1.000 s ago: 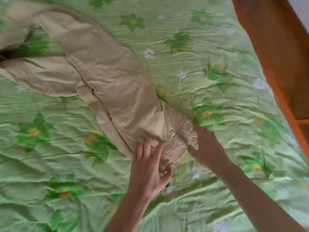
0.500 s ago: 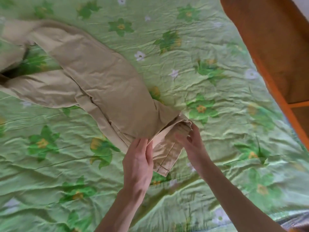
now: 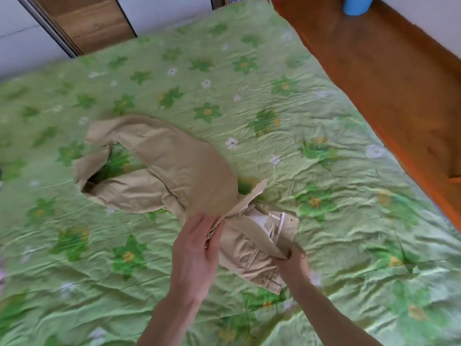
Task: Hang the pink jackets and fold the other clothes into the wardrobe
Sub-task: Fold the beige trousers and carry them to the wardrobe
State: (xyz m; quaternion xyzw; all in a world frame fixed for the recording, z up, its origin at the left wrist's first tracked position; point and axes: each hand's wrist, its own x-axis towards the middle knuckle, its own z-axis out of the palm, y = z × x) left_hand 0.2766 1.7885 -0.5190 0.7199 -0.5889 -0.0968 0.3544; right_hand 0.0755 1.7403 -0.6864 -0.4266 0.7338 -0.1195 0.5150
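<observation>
Beige trousers [image 3: 174,166]: on the bed, near its middle, legs trailing away to the left and bent into a loop; waist end nearest, lifted and bunched, pale inner lining and waistband turned outward.
Left hand [image 3: 197,248]: fingers curled round the gathered cloth just below the waist, thumb side up, gripping the fabric.
Right hand [image 3: 294,264]: under the right corner of the waistband, fingers closed on the edge of the cloth, partly hidden by it.
Both forearms: bare, entering from the lower edge.
Bedspread [image 3: 324,151]: light green, printed with darker green and white flowers, creased all over, covering the bed.
Wooden floor [image 3: 389,71]: orange-brown, along the bed's right side.
Blue object [image 3: 355,5]: on the floor at the top right, cut off by the edge, kind not clear.
Wooden panel [image 3: 92,21]: brown, upright, beyond the bed's far left corner, against a pale wall.
</observation>
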